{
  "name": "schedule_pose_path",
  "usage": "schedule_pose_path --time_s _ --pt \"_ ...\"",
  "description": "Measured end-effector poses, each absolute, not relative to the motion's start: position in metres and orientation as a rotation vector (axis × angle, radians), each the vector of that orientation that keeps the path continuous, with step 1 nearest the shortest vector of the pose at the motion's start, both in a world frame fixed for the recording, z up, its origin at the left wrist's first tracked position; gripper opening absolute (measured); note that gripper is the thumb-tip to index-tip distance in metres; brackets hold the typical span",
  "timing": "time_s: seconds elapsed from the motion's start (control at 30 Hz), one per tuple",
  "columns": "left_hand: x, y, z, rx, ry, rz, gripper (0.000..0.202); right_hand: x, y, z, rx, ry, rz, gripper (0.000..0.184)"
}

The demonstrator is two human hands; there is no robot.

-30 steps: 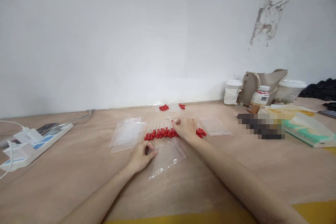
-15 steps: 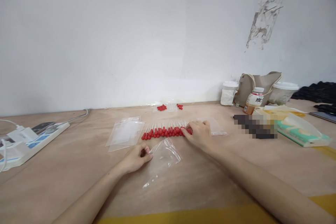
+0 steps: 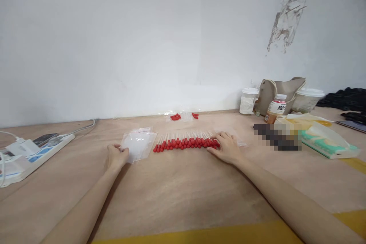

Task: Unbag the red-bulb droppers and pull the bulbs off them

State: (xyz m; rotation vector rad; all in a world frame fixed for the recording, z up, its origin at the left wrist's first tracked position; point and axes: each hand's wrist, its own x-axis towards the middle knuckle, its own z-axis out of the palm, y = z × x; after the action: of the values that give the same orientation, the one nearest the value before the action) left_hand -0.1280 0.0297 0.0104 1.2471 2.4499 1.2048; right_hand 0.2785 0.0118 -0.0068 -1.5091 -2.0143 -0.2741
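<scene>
A long row of droppers (image 3: pixel 185 143), with red bulbs towards me and thin pale stems towards the wall, lies side by side on the table. My right hand (image 3: pixel 227 148) rests over the row's right end, thumb at the bulbs and fingers spread across the stems. To the left of the row is a small stack of clear zip bags (image 3: pixel 140 143). My left hand (image 3: pixel 117 157) is at the stack's left edge, thumb and fingers closed on the edge of a bag. Part of another clear bag (image 3: pixel 241 144) shows beyond my right hand.
By the wall lie clear bags holding red-bulbed pieces (image 3: pixel 175 116). At left is a power strip (image 3: pixel 42 160) with plugs and a phone (image 3: pixel 45 139). To the right stand a lidded cup (image 3: pixel 248 101), a bottle (image 3: pixel 276 109), a grey bag (image 3: pixel 264 97) and a tissue pack (image 3: pixel 328 141).
My left hand has moved left with the clear bag from the table's middle to the stack. My right hand has slid slightly right along the droppers, its fingers spreading.
</scene>
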Motion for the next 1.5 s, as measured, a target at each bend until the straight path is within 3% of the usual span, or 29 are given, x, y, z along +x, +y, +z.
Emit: schedule_pose_path --time_s 0.2,0.33,0.47,0.63,1.0,1.2,1.33,1.5 --pt "-0.096 0.011 0.013 1.686 2.794 1.098 0.043 0.296 0.016 -0.01 -1.568 -2.112 -0.371 0.047" --pt "-0.052 -0.007 0.017 2.482 2.206 1.079 0.022 0.301 0.023 -0.01 -1.615 -2.101 -0.301 0.043" --pt "0.005 -0.008 0.018 2.861 1.571 0.873 0.02 0.301 0.025 -0.009 -1.614 -2.112 -0.266 0.037" --pt "0.059 0.018 0.016 2.895 1.458 0.891 0.03 0.301 0.027 -0.008 -1.595 -2.117 -0.267 0.03" --pt "0.068 0.04 0.001 2.853 1.456 1.051 0.013 0.304 0.03 -0.013 -1.654 -2.13 -0.214 0.038" --pt "0.046 0.025 0.004 2.698 1.389 1.312 0.012 0.302 0.032 -0.015 -1.612 -2.191 -0.062 0.035" --pt "0.012 0.001 0.007 2.627 1.225 1.301 0.014 0.303 0.032 -0.017 -1.567 -2.194 -0.037 0.036" --pt "-0.016 -0.017 -0.001 2.474 1.112 1.239 0.013 0.307 0.034 -0.025 -1.561 -2.098 0.037 0.05"
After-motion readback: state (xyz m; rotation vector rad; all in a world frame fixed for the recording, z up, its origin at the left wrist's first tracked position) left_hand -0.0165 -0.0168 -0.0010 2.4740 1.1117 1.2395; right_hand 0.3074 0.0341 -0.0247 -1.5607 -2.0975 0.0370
